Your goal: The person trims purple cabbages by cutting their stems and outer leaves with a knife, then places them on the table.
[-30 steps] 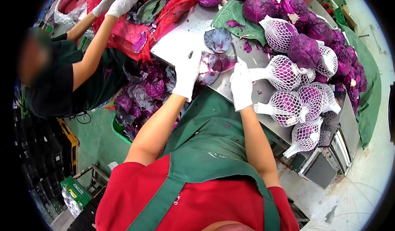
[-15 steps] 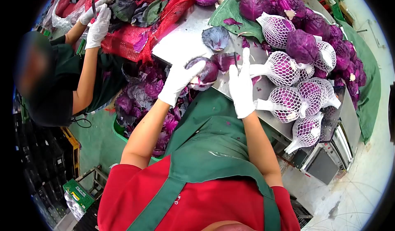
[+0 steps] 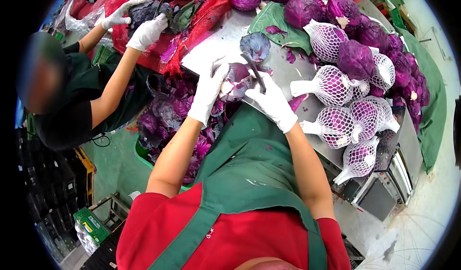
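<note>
Produce-packing workshop, netted cabbages (image 3: 331,86), stacked crates (image 3: 54,186)

White-gloved left hand (image 3: 206,92) is gripping a purple cabbage (image 3: 237,90) near the edge of the metal desk (image 3: 223,34); gloved right hand (image 3: 273,103) is holding a dark curved tool (image 3: 258,75) close beside it. Netted cabbages (image 3: 331,85) are lying on the desk, bare cabbages (image 3: 355,58) heaping behind. Loose leaves (image 3: 174,107) are filling a green container (image 3: 142,153) below. Alongside, a co-worker (image 3: 113,85), also gloved, is handling dark leaves (image 3: 143,11) over red netting (image 3: 211,10).
</note>
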`<action>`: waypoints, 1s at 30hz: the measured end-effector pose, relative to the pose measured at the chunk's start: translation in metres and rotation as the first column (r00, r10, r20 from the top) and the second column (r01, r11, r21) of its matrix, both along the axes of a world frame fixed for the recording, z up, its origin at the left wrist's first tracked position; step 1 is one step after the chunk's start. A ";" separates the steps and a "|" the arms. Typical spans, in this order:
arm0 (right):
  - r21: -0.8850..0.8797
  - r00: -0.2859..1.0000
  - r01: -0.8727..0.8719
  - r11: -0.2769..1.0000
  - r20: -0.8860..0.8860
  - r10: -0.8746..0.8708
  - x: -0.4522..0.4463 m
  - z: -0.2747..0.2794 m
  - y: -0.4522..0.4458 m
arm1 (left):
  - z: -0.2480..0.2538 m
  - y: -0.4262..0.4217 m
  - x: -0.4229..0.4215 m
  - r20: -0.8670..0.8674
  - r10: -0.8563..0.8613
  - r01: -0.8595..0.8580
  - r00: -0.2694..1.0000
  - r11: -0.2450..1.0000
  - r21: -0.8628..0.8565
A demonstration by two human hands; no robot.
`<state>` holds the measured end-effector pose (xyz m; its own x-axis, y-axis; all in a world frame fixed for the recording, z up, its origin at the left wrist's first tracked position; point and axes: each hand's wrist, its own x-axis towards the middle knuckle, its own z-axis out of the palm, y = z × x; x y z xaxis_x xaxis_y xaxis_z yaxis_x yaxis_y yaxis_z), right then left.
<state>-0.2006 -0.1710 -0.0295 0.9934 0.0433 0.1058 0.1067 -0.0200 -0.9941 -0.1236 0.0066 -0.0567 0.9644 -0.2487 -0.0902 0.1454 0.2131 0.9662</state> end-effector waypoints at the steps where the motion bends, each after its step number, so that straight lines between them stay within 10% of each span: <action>1: -0.147 0.983 0.021 0.989 -0.177 -0.047 -0.001 -0.009 -0.004 | 0.003 -0.001 -0.002 0.017 0.004 -0.004 1.000 1.000 0.019; 14: -0.438 0.955 0.199 0.877 -0.116 -0.275 0.010 0.002 0.009 | 0.007 -0.020 -0.027 0.333 0.124 -0.252 0.935 0.893 0.373; 20: -0.700 0.930 0.331 0.633 0.128 -0.345 0.025 -0.004 -0.003 | 0.005 0.009 -0.002 0.463 -0.275 -0.036 0.842 0.829 0.558; 26: -0.720 0.807 0.444 0.533 0.062 -0.588 0.050 0.005 -0.044 | -0.006 0.020 -0.012 -0.002 0.107 -0.105 0.994 0.979 0.174; 27: -0.735 0.840 0.467 0.492 0.195 -0.506 0.045 0.000 -0.037 | -0.008 0.017 -0.016 0.130 0.120 -0.146 0.984 0.966 0.215; 28: -0.773 0.860 0.225 0.593 -0.128 -0.493 0.034 0.038 -0.015 | -0.016 0.013 -0.018 0.170 0.149 -0.189 0.974 0.948 0.255; 30: -0.834 0.951 0.306 0.460 0.286 -0.114 0.013 -0.005 -0.002 | -0.011 0.005 -0.025 0.128 0.190 -0.208 0.974 0.967 0.150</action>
<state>-0.1875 -0.1728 -0.0347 0.9546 -0.0004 0.2978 0.1313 -0.8969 -0.4222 -0.1490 0.0117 -0.0674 0.9991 -0.0420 -0.0024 0.0053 0.0672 0.9977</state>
